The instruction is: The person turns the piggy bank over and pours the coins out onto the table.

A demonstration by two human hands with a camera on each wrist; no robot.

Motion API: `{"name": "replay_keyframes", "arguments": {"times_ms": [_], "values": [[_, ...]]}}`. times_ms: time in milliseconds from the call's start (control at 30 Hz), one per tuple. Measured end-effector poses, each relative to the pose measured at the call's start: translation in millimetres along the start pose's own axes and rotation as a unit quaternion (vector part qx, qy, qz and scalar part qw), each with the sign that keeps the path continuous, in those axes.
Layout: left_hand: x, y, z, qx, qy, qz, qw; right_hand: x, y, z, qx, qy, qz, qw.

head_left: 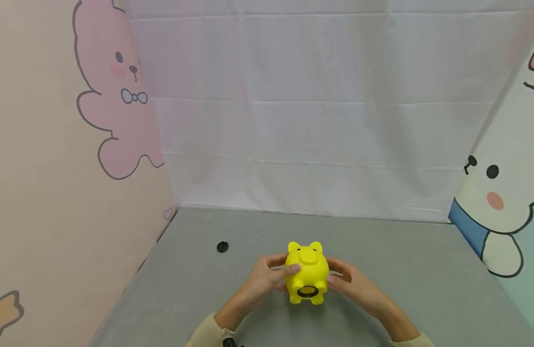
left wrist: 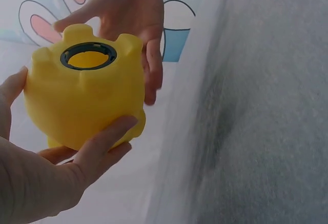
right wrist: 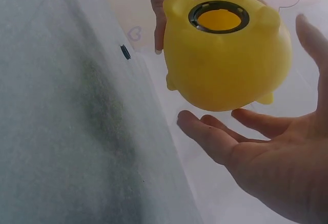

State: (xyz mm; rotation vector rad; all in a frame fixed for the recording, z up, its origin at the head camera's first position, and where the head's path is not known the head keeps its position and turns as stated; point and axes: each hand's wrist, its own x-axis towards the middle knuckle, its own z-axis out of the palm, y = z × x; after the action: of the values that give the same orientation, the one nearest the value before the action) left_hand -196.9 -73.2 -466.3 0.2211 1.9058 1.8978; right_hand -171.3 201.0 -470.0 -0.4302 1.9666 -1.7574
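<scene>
Over a grey felt table [head_left: 379, 270] walled with cartoon-animal panels, I see my left hand [head_left: 260, 279] curl round a yellow piggy bank [head_left: 308, 270], belly hole toward me; my right hand [head_left: 351, 284], fingers straight, cups its far flank. A black plug [head_left: 222, 246] lies well left.

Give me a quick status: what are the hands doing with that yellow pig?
Left hand holds the piggy bank. Right hand open beside it. Bottom hole unplugged. Small black cap lies apart on the grey table. Nothing in the way.
</scene>
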Motion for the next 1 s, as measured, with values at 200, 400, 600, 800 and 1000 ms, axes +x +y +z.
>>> {"name": "replay_keyframes", "arguments": {"times_ms": [200,400,600,800,1000], "values": [[0.9,-3.8,-3.1,0.028,-0.004,0.033,0.9991,5,-2,-1,0.057,-0.024,0.034,0.998],[1.2,-5.3,-5.7,0.092,-0.019,0.099,0.9907,7,0,0,0.068,-0.034,0.043,0.996],[2.2,-9.2,-5.9,0.067,-0.042,0.119,0.9898,9,2,3,0.059,-0.007,0.031,0.998],[2.6,-11.0,-6.4,0.06,-0.048,0.11,0.991,10,5,6,0.036,0.048,0.007,0.998],[6.1,-12.8,-8.9,0.076,-0.072,0.071,0.992,8,6,10,0.023,0.083,-0.01,0.996]]}}
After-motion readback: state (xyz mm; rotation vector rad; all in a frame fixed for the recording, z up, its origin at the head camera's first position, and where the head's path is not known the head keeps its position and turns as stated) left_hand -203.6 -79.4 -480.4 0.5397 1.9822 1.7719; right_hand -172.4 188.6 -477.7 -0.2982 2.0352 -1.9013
